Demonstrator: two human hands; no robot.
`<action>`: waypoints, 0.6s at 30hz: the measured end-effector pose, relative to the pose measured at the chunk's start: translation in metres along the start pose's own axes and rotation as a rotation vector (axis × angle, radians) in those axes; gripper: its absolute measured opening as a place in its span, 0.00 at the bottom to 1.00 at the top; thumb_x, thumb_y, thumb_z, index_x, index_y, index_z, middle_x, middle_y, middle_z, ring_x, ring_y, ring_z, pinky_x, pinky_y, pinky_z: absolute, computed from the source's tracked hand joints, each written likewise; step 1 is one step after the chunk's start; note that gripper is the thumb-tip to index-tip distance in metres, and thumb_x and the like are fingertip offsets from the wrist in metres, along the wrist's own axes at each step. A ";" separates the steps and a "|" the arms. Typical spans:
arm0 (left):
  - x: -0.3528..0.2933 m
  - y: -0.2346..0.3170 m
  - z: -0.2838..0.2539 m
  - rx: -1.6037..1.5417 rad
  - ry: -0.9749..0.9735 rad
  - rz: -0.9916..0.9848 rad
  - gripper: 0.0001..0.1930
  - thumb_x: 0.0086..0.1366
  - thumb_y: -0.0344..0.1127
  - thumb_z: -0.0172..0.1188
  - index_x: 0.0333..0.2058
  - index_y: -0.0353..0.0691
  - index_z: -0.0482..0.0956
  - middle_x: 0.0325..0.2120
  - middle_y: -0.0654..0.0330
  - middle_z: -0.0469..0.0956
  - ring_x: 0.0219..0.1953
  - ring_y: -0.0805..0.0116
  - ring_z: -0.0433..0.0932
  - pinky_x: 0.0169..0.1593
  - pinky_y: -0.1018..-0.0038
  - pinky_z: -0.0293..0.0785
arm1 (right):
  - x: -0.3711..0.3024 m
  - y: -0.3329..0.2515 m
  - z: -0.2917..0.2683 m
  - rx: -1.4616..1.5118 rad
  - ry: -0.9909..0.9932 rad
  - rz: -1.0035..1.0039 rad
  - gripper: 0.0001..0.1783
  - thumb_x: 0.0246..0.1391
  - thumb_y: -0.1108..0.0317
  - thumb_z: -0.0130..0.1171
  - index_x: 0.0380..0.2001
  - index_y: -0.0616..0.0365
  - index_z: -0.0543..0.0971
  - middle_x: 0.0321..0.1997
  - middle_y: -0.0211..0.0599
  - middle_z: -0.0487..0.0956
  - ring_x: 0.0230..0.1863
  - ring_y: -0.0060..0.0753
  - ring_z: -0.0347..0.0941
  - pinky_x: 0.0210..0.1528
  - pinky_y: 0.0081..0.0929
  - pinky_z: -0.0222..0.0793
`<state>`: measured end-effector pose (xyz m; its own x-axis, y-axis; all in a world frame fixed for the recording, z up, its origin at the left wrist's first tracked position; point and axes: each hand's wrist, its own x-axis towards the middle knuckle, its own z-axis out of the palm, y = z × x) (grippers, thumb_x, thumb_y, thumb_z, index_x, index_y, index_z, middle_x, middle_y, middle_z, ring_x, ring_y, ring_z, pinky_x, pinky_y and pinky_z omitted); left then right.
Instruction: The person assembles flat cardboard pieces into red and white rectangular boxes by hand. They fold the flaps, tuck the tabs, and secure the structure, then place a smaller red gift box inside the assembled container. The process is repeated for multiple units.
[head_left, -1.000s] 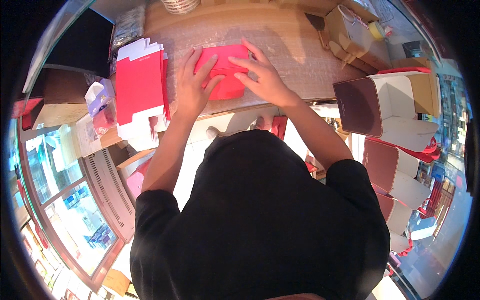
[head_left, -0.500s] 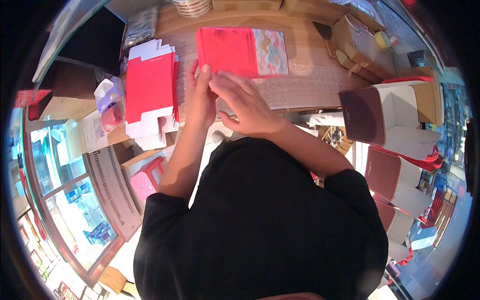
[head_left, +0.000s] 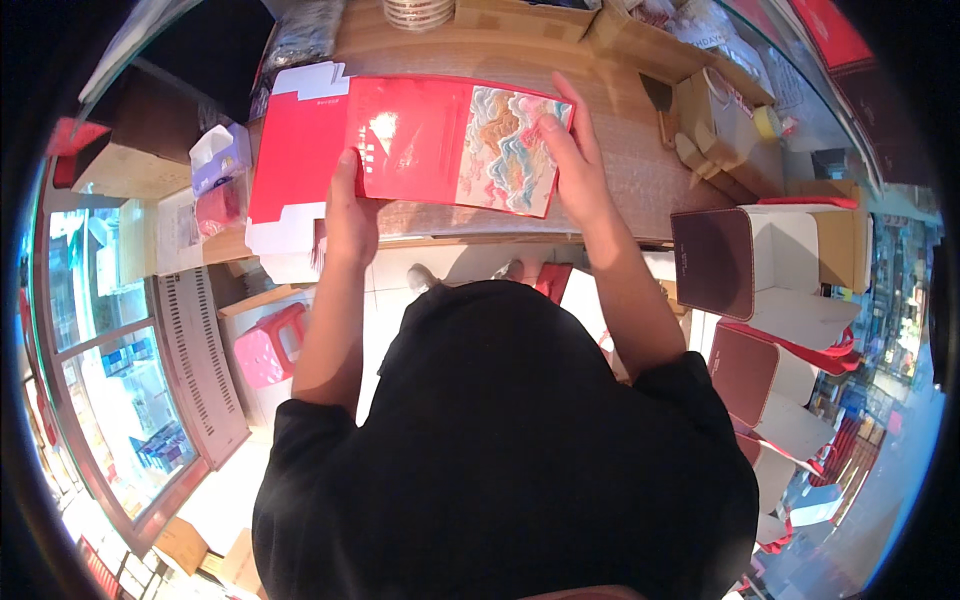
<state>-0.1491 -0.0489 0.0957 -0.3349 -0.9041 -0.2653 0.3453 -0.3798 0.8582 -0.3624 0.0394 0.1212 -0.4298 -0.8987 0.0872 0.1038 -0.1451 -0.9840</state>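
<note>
My left hand [head_left: 351, 215] pinches the red box [head_left: 405, 140] at its left end, thumb on top; my right hand [head_left: 578, 150] clasps its patterned end, thumb on the face. The box is over the bench [head_left: 625, 190], covering part of the red cartons [head_left: 292, 155]. Tissues [head_left: 218, 162] sit left of those; a scraper [head_left: 657, 95] lies right.

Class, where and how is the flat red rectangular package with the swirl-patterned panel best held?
Probably by its two short ends, from left and right, thumbs on top: the flat red rectangular package is wide and flat, so opposite grips should balance it. The right hand is at the patterned end, the left hand at the red end.
</note>
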 end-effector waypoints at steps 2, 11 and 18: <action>0.000 0.012 -0.007 0.082 -0.009 0.042 0.22 0.64 0.48 0.44 0.48 0.35 0.67 0.42 0.57 0.73 0.43 0.68 0.73 0.47 0.69 0.68 | -0.002 0.005 0.010 0.069 0.017 0.004 0.26 0.57 0.67 0.49 0.58 0.57 0.58 0.48 0.35 0.69 0.48 0.22 0.65 0.51 0.21 0.61; 0.034 0.090 -0.039 0.697 -0.322 0.266 0.25 0.58 0.50 0.53 0.48 0.38 0.72 0.38 0.61 0.74 0.41 0.72 0.70 0.47 0.76 0.64 | -0.027 0.012 0.008 -0.085 -0.462 0.299 0.30 0.49 0.64 0.59 0.53 0.60 0.61 0.43 0.34 0.71 0.45 0.23 0.66 0.49 0.24 0.61; 0.026 0.094 -0.009 0.807 -0.544 0.262 0.24 0.59 0.50 0.52 0.46 0.37 0.72 0.39 0.60 0.74 0.44 0.72 0.69 0.49 0.76 0.63 | -0.009 -0.003 0.046 -0.001 -0.445 0.071 0.42 0.50 0.64 0.56 0.63 0.59 0.46 0.58 0.40 0.61 0.57 0.29 0.58 0.58 0.28 0.54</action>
<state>-0.1180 -0.1100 0.1654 -0.7579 -0.6513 0.0379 -0.1643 0.2468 0.9550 -0.3177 0.0285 0.1310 0.0063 -0.9970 0.0776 0.1178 -0.0763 -0.9901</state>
